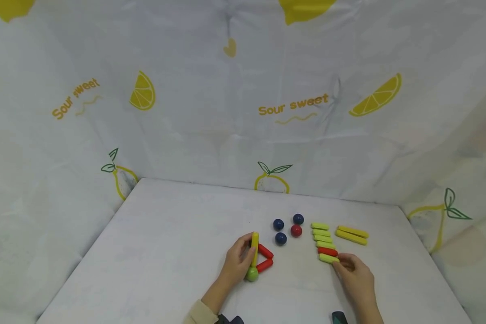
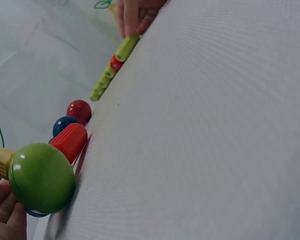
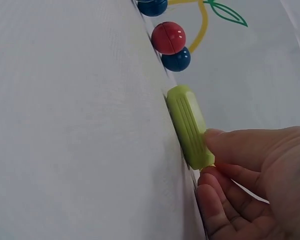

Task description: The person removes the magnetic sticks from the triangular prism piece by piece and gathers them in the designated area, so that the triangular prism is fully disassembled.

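Observation:
My left hand (image 1: pixel 236 261) grips a long yellow building rod (image 1: pixel 255 247), its thumb lying along the near side. At the rod's near end sits a green ball (image 2: pixel 42 177). Two short red rods, a far one (image 1: pixel 265 251) and a near one (image 1: pixel 265 265), form a V to the right of the yellow rod; the near one meets the green ball. On the right, my right hand (image 1: pixel 356 276) pinches the end of a light green rod (image 3: pixel 189 127) between thumb and fingers. That rod is the nearest in a row, beside a short red rod (image 1: pixel 327 251).
Several more light green rods (image 1: pixel 322 238) continue the row away from me. Two long yellow rods (image 1: pixel 351 236) lie right of it. Between the hands, farther back, are three dark blue balls (image 1: pixel 281 238) and a red ball (image 1: pixel 296 231). A printed cloth (image 1: pixel 210 148) hangs behind the white table (image 1: pixel 154 252).

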